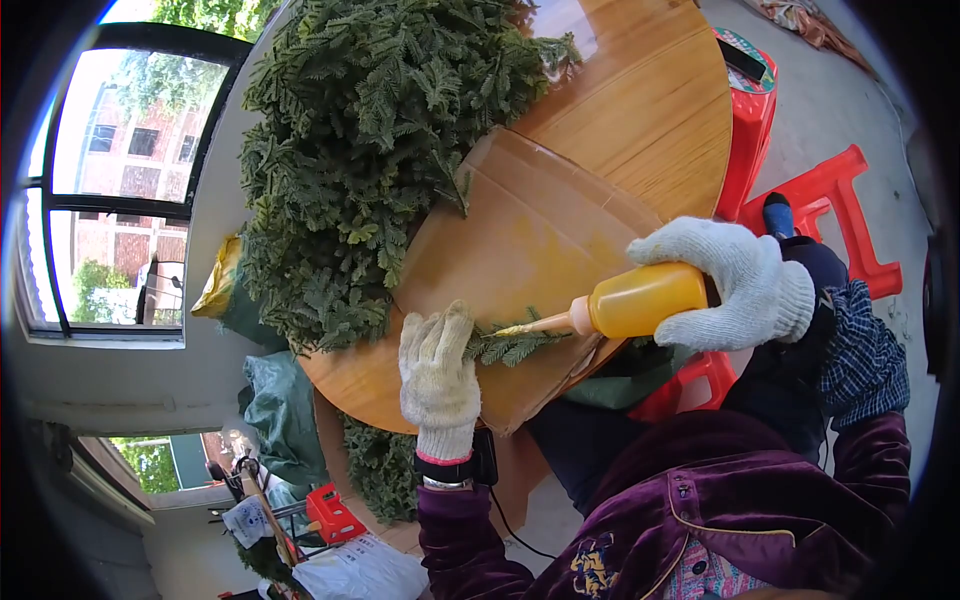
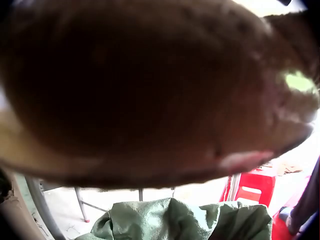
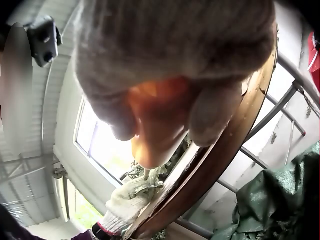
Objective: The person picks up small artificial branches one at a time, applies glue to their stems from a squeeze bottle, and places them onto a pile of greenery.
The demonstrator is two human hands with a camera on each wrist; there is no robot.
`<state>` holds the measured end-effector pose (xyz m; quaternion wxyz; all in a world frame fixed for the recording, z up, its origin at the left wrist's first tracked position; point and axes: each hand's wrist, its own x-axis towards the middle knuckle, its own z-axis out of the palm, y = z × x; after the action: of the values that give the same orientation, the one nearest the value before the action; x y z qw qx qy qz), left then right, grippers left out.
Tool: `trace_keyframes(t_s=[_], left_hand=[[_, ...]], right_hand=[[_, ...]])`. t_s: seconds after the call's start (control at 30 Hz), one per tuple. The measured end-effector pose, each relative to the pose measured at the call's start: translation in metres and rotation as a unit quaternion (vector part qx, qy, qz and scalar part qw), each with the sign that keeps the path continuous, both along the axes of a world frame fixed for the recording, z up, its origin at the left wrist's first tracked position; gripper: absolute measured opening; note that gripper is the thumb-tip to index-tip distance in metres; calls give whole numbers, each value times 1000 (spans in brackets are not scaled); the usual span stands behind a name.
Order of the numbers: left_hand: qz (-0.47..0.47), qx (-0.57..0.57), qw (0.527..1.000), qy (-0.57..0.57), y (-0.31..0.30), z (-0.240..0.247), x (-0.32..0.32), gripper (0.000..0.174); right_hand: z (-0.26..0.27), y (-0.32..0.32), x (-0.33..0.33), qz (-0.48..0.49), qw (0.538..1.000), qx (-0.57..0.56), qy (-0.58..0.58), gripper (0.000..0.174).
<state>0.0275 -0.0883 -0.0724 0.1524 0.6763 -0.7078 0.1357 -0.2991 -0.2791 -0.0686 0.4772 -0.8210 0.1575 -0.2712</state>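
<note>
**Bottle (image 1: 648, 300) and sprig (image 1: 512, 350), nozzle (image 1: 545, 324) toward your left hand (image 1: 440, 370)**

Bottle: one, yellow, clamped in your right hand (image 1: 740, 280) by its base end. Long axis runs crosswise, from your right hand toward your left; tip of nozzle just beside your left hand.

Sprig: one, green, lying between your hands, over the cardboard (image 1: 550, 205) on the surface (image 1: 640, 95). Long axis roughly in line with the bottle's. Your left hand is the nearer, at its left end. Nozzle overlaps it in the head view; contact cannot be told.

Left hand: gloved, fingers side by side; whether it pinches the sprig cannot be told.

Branches (image 1: 350, 130): heaped beyond the cardboard.
</note>
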Motion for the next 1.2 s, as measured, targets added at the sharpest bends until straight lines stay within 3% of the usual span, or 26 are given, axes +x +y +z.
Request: trace_keyframes(t_s=[0.17,0.4,0.53,0.63,0.8,0.9,1.03,1.2], left_hand=[[21,2,1000,0,-1,-1,-2,61],[17,3,1000,-13,1,0,-5,65],[83,29,995,-46,4,10,-16,69],[157,33,987,-1,14,16,-21,71],[142,-6,990,1,22,22,-47,72],[160,-35,973,162,16,20,-64,77],[197,36,966,163,10,9,-68,80],[193,34,970,145,7,9,-67,81]], right_hand=[[-1,28,7,-52,998,-21,-25,68],[-16,34,9,-42,999,-14,-14,67],[-13,33,9,-34,999,-23,-5,66],[-12,35,8,-33,999,-24,-1,66],[-13,35,8,-26,999,-26,3,65],[-11,35,7,-23,999,-33,5,65],[-10,36,7,-21,999,-48,2,65],[-5,39,9,-20,998,-60,11,64]])
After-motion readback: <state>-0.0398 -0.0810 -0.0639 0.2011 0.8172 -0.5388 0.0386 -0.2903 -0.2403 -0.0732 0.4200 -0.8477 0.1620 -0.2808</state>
